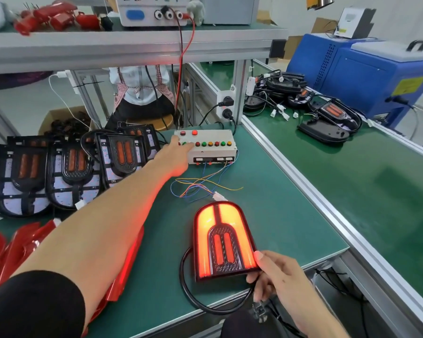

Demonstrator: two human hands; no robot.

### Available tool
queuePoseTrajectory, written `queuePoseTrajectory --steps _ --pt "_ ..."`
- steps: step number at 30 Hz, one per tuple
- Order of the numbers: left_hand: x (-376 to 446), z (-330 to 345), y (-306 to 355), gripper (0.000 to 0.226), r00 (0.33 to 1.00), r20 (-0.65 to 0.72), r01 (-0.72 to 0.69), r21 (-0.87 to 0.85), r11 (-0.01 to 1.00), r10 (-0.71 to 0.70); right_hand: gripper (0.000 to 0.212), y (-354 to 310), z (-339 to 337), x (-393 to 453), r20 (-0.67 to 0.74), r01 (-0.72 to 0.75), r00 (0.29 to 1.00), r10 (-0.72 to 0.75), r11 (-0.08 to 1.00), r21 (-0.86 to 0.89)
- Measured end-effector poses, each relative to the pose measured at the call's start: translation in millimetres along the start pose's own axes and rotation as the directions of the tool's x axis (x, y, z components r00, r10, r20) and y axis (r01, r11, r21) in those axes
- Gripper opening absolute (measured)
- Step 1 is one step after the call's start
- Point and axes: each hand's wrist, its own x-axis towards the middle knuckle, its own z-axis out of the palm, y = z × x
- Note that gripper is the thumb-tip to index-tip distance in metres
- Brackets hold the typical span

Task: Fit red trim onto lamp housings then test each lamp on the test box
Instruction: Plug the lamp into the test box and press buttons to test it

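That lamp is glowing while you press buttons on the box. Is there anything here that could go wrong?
Possibly. The lit lamp sits near the table's front edge, steadied only by the right hand at its corner, and its black cable loops past the edge, so a snag might drag it off. The thin coloured wires to the test box lie loose; the left hand reaching over could catch them and break the connection.

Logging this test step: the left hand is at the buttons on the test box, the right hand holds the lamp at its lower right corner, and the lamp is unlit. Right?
Not quite: the lamp is lit, glowing red-orange in the head view. The rest holds: the left hand is at the buttons on the test box, and the right hand holds the lamp's lower right corner.
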Motion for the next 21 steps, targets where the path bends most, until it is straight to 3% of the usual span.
queuePoseTrajectory --steps 21 --pt "2.5 3.0 -0.3 0.075 1.0 -0.012 0.004 -0.027 1.0 -0.004 0.035 -0.4 -0.5 -0.8 0.015 0.026 1.0 -0.026 0.999 0.032"
